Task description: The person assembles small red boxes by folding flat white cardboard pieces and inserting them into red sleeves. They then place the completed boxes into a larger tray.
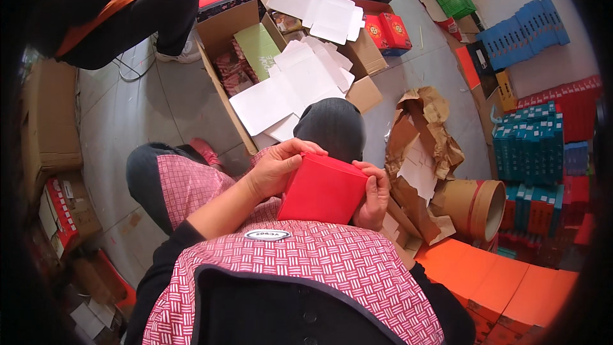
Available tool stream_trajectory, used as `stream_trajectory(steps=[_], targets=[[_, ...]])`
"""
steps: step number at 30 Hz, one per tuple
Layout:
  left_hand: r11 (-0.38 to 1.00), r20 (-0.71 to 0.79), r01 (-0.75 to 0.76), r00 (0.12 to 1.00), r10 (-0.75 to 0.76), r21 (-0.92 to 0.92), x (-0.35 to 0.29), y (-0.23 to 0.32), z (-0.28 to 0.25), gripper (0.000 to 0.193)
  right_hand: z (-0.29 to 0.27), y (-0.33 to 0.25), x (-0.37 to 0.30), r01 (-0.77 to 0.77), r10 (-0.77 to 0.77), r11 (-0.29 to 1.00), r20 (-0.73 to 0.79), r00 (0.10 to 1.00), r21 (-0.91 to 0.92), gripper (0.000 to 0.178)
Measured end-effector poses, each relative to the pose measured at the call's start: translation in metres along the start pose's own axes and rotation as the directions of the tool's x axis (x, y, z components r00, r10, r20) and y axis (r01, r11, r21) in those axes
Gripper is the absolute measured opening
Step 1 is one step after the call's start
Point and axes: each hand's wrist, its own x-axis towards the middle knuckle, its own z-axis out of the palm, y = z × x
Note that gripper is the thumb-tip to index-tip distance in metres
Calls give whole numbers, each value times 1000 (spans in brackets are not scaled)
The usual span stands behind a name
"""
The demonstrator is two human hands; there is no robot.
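A plain red cardboard box (327,190) rests tilted against my lap, over the red-and-white patterned apron (300,257). My left hand (279,165) grips its far left corner, thumb and fingers bent over the edge. Around the right side of the box curl the fingers of my right hand (375,198). The box's underside and whatever is inside it are hidden from this view. Just beyond the box is my dark-trousered knee (329,129).
Flat white card blanks (281,92) lie across an open brown carton (211,64) ahead. Crumpled brown paper (424,121) and a cardboard tube (469,207) stand right, beside orange boxes (491,278). A person in black (121,22) sits at far left. Blue boxes (523,32) line the right wall.
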Motion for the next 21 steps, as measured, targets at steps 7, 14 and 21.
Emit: stream_trajectory(steps=[7,14,21], targets=[[998,4,51,999,-52,29,1,11,9,20,3,-6,2,-21,21,1000,18,1000,3,23],[998,149,-23,989,14,58,11,7,-9,12,2,-6,4,-3,5,999,62,998,-35,22],[997,188,49,980,-60,62,17,17,-1,11,5,-9,3,-42,40,999,43,998,34,22]])
